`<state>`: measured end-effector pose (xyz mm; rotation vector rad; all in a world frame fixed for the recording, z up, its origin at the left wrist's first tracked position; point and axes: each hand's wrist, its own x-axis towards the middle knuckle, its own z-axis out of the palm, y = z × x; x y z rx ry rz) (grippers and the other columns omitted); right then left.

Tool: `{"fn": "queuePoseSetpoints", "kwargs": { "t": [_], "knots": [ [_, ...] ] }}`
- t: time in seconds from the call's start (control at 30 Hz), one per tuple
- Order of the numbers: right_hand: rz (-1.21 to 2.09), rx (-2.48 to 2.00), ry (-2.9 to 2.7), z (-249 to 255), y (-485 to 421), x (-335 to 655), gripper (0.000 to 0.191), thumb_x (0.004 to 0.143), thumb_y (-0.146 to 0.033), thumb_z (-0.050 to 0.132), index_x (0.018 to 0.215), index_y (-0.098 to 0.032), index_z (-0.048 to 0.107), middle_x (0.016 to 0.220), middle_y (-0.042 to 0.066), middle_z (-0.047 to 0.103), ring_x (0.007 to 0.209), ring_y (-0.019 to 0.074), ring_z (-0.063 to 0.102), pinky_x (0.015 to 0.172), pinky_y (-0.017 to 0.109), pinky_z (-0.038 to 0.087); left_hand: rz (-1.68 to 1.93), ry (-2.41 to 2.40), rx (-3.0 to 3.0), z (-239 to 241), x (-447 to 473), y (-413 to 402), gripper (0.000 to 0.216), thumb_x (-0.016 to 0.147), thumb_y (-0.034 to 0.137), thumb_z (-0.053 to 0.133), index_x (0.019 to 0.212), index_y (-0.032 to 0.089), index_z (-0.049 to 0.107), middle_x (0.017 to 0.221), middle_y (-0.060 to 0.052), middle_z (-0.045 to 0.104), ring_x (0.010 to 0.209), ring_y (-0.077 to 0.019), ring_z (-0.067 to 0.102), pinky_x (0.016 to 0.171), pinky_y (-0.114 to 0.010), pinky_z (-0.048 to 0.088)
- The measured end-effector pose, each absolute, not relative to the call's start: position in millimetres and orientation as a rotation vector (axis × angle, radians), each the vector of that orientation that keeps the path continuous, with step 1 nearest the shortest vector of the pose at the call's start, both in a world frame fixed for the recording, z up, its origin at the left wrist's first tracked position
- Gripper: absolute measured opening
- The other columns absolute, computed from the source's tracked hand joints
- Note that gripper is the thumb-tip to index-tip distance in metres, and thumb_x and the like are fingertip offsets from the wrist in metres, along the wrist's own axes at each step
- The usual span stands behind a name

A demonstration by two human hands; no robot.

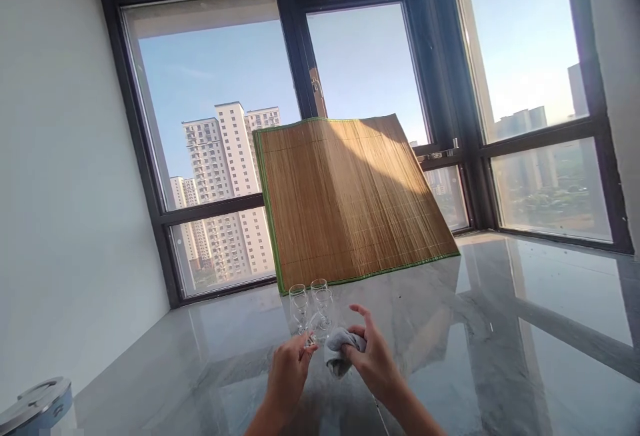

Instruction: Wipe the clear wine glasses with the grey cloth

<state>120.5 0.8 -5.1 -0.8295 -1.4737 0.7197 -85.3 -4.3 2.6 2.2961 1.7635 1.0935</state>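
My left hand is closed, thumb and fingers pinching a small clear glass. Much of that glass is hard to make out against the shiny surface. In my right hand a crumpled grey-white cloth is gripped, with the index finger raised off it. The cloth is close to the held glass; whether they touch I cannot tell. Just beyond my hands, two clear stemmed glasses stand upright side by side, a left glass and a right glass.
A green-edged bamboo mat leans against the window frame behind the glasses. The glossy grey marble surface carries strong reflections. At the lower left stands a lidded container, beside a white wall.
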Motion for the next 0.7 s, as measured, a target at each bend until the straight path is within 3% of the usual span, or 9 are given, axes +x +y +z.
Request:
{"fn": "queuePoseSetpoints", "kwargs": {
  "t": [0.1,0.2,0.47,0.7],
  "knots": [
    [0.485,-0.903,-1.383,-4,0,124,0.046,0.083,-0.023,0.052,0.128,-0.023,0.041,0.092,0.003,0.074,0.084,0.0209,0.07,0.081,0.033,0.052,0.907,1.823,2.397,6,-87,-8,0.03,0.092,0.032,0.049,0.101,0.024,0.076,0.089,-0.007,0.076,0.085,-0.0246,0.068,0.075,-0.029,0.045],
    [0.352,-0.979,-1.419,-10,6,128,0.045,0.08,-0.019,0.049,0.125,-0.022,0.046,0.097,0.006,0.074,0.092,0.0226,0.07,0.084,0.033,0.051,0.763,1.846,2.489,6,-86,-10,0.024,0.089,0.033,0.054,0.095,0.025,0.075,0.083,-0.005,0.074,0.084,-0.0237,0.067,0.073,-0.027,0.042],
    [0.766,-0.954,-1.662,-27,24,128,0.069,0.06,-0.009,0.046,0.128,-0.019,0.048,0.074,-0.001,0.067,0.07,0.017,0.063,0.069,0.026,0.044,0.658,1.694,2.604,1,-91,-7,0.017,0.091,0.031,0.058,0.095,0.023,0.073,0.084,-0.003,0.073,0.081,-0.0217,0.065,0.069,-0.026,0.037],
    [1.145,-0.745,-1.418,-9,11,125,0.065,0.059,-0.015,0.053,0.123,-0.018,0.052,0.065,-0.007,0.056,0.053,0.0102,0.044,0.051,0.022,0.027,0.844,1.502,2.548,-5,-91,-4,0.023,0.091,0.037,0.059,0.092,0.023,0.076,0.073,-0.002,0.068,0.071,-0.0186,0.058,0.068,-0.026,0.037]
  ]
}}
